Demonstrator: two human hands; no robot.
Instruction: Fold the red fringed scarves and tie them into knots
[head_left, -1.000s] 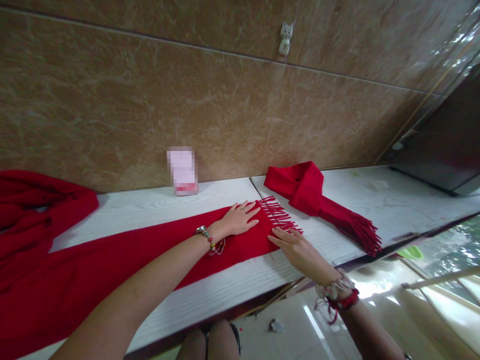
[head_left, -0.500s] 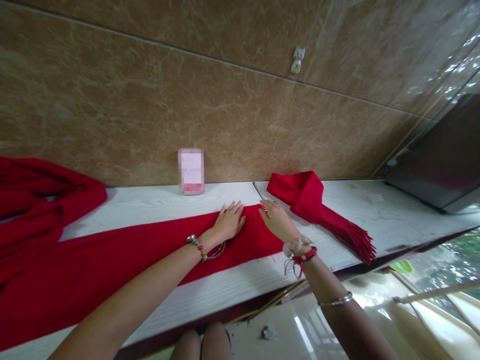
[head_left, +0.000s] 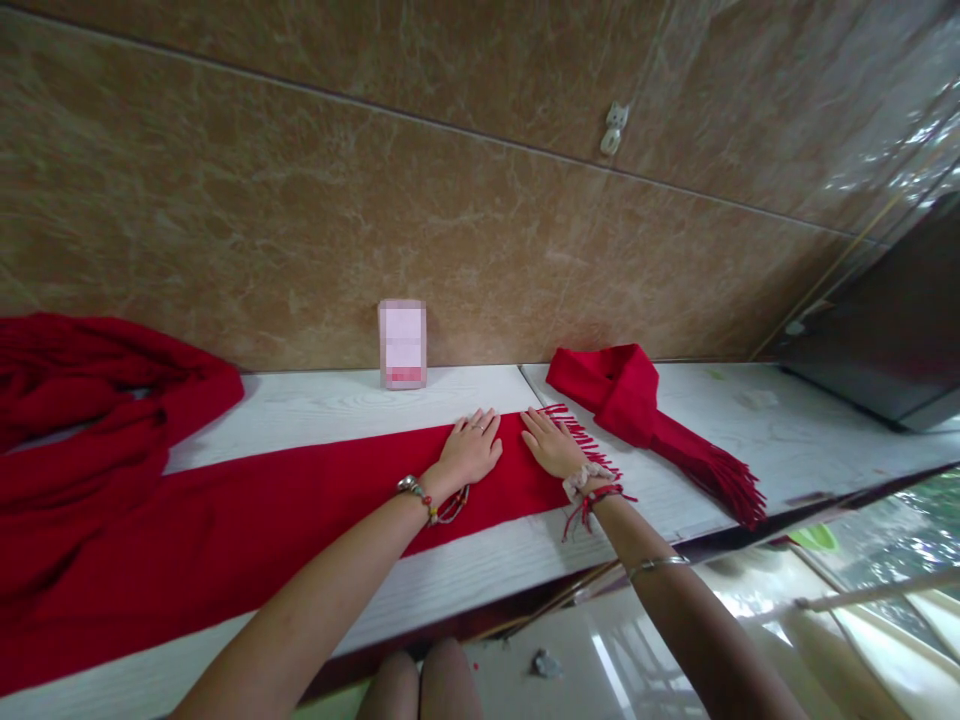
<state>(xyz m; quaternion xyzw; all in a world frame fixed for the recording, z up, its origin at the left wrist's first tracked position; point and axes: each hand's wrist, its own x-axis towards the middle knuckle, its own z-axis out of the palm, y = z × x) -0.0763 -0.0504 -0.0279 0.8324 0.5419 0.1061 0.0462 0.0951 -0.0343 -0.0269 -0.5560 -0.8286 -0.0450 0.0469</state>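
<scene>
A long red scarf (head_left: 315,500) lies stretched along the white table, its short fringe showing at the right end. My left hand (head_left: 472,447) rests flat on it, fingers extended. Just to the right, my right hand (head_left: 553,443) lies flat near the fringed end, palm down and fingers stretched out. Neither hand grips the cloth. To the right of the fringe sits a second red scarf (head_left: 626,395), folded into a looped knot with its fringed tail pointing toward the front edge. At the left, red cloth (head_left: 112,385) is heaped in loose folds.
Against the brown marbled wall (head_left: 300,220) stands a small pink-and-white box (head_left: 403,345), its face blurred out. A white cat-shaped hook (head_left: 614,128) is on the wall. A dark appliance-like box (head_left: 885,320) occupies the table's far right. The white table's (head_left: 465,570) front edge runs near my knees.
My right hand has shifted slightly left relative to the scarf's end, and more of the fringe now shows. My left hand stays flat on the cloth. The view has turned slightly left.
</scene>
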